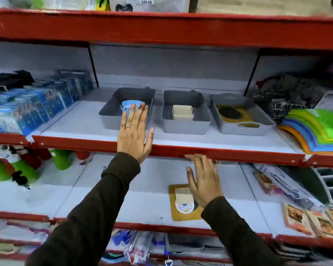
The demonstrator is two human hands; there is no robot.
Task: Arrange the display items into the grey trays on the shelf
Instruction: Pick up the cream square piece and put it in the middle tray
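Three grey trays stand side by side on the middle shelf. The left tray [112, 110] holds a blue patterned cup [129, 105]. A beige box [182, 111] lies in the middle tray [186, 127]. A yellow card with a black disc [232, 113] fills the right tray [240, 129]. My left hand [135, 133] is raised flat, fingers apart, in front of the left tray and the blue cup, holding nothing. My right hand [205, 179] hangs open below the shelf lip, over a yellow card [178, 215] that carries a beige box [183, 194] and a white patterned cup [185, 207].
Blue packets [37, 104] fill the shelf's left section; coloured plastic sheets [315, 129] and dark bundles [281, 93] sit at the right. The red shelf lip [75, 144] runs across. The lower shelf holds green and red toys [17, 162] at the left, picture cards [315, 221] at the right.
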